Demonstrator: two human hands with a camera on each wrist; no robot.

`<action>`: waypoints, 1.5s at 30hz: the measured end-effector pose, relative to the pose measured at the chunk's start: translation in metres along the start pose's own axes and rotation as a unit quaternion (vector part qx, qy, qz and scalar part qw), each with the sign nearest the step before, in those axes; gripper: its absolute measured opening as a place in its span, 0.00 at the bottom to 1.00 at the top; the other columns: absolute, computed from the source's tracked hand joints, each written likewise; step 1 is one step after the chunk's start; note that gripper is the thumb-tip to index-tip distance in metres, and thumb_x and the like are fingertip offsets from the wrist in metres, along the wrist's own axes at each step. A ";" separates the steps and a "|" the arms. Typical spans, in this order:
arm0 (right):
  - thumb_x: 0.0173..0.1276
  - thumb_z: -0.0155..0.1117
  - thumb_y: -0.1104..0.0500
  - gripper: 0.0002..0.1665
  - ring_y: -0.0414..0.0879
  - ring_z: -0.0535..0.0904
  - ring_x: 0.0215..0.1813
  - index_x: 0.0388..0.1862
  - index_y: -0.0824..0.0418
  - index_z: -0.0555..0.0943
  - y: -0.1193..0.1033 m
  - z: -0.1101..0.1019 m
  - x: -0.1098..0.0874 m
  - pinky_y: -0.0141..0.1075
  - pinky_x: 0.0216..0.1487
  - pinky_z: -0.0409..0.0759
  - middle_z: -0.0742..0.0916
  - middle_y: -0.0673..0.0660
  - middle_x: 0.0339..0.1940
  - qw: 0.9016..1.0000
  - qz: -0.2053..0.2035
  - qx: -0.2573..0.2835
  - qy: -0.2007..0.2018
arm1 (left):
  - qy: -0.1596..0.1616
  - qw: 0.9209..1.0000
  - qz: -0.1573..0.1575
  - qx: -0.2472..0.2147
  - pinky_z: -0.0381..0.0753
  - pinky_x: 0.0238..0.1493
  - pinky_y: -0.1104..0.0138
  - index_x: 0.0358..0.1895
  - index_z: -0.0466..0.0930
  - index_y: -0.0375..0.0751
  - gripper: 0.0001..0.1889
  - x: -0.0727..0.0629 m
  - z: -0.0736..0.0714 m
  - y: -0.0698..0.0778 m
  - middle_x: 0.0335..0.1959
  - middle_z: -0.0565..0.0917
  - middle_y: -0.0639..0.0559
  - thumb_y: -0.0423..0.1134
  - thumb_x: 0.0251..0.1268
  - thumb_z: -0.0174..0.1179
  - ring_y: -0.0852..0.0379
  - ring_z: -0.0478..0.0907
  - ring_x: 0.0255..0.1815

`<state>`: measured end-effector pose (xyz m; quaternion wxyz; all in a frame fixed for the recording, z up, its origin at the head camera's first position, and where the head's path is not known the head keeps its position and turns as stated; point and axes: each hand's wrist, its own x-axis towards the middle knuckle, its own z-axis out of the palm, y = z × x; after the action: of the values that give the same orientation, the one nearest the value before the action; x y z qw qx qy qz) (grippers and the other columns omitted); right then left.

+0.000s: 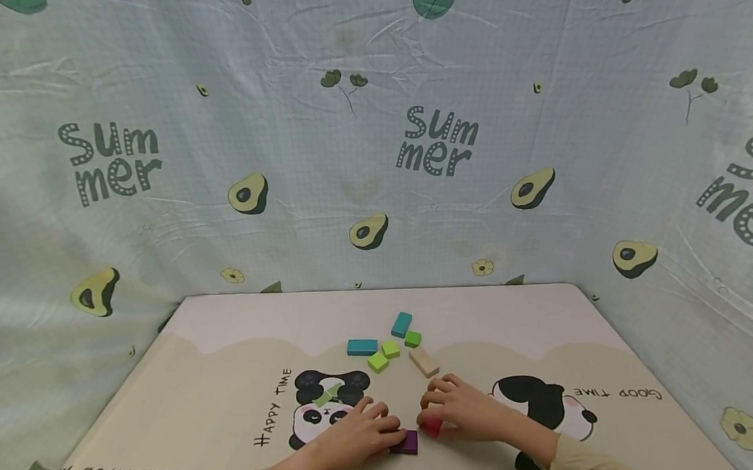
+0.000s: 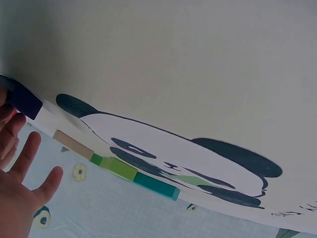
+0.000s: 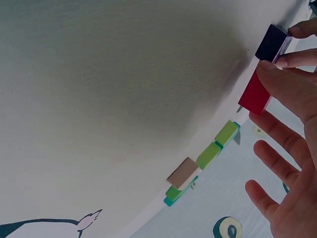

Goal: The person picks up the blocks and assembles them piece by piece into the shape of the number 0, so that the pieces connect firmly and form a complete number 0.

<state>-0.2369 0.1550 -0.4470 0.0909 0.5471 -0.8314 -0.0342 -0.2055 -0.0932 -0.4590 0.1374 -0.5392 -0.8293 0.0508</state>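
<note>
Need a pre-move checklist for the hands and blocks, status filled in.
1. Left hand on purple block: ok, fingers grip it.
2. Right hand on red block: ok, thumb and fingers hold it.
3. Purple and red blocks touching: cannot tell, the right hand covers where they would meet.
4. A hand free for another block: not ok, both hold one.
5. Tan block apart from the hands: ok.
6. Blue blocks apart from the hands: ok.

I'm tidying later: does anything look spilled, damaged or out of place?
Nothing clearly stands out: no spill or damage shows. The beige rectangular block and farthest blue rectangular block slant different ways, ordinary for loose pieces; the left hand holds a purple rectangular block, the right hand a red rectangular block.
</note>
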 end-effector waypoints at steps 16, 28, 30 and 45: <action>0.55 0.64 0.47 0.17 0.38 0.69 0.47 0.45 0.42 0.77 -0.003 0.005 0.004 0.39 0.51 0.67 0.81 0.42 0.41 1.000 -0.013 -0.007 0.005 | 0.015 1.000 0.001 0.008 0.72 0.50 0.60 0.51 0.75 0.58 0.15 -0.001 0.002 0.001 0.43 0.76 0.62 0.45 0.60 0.56 0.62 0.69 0.45; 0.55 0.64 0.46 0.18 0.38 0.69 0.47 0.47 0.41 0.76 -0.003 0.010 0.004 0.38 0.51 0.66 0.81 0.42 0.42 1.000 -0.008 0.008 -0.009 | 0.013 1.000 0.004 0.013 0.67 0.43 0.71 0.52 0.75 0.58 0.16 0.000 0.002 0.000 0.42 0.76 0.63 0.46 0.60 0.55 0.64 0.68 0.42; 0.55 0.64 0.46 0.19 0.38 0.69 0.47 0.47 0.41 0.76 -0.003 0.009 0.004 0.38 0.50 0.67 0.81 0.42 0.42 1.000 -0.006 0.009 -0.010 | 0.011 1.000 0.005 0.013 0.65 0.41 0.73 0.52 0.75 0.58 0.15 0.000 0.002 0.000 0.42 0.76 0.63 0.46 0.60 0.55 0.64 0.68 0.41; 0.58 0.62 0.49 0.15 0.37 0.71 0.47 0.46 0.45 0.77 -0.003 0.005 -0.012 0.38 0.52 0.68 0.81 0.41 0.42 0.999 -0.020 -0.007 0.034 | 0.000 1.000 0.001 0.004 0.65 0.40 0.75 0.53 0.74 0.58 0.16 -0.001 0.001 0.000 0.44 0.76 0.63 0.46 0.61 0.54 0.65 0.68 0.41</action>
<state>-0.2307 0.1645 -0.4533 0.1219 0.5635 -0.8167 -0.0235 -0.2052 -0.0934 -0.4602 0.1396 -0.5392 -0.8288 0.0543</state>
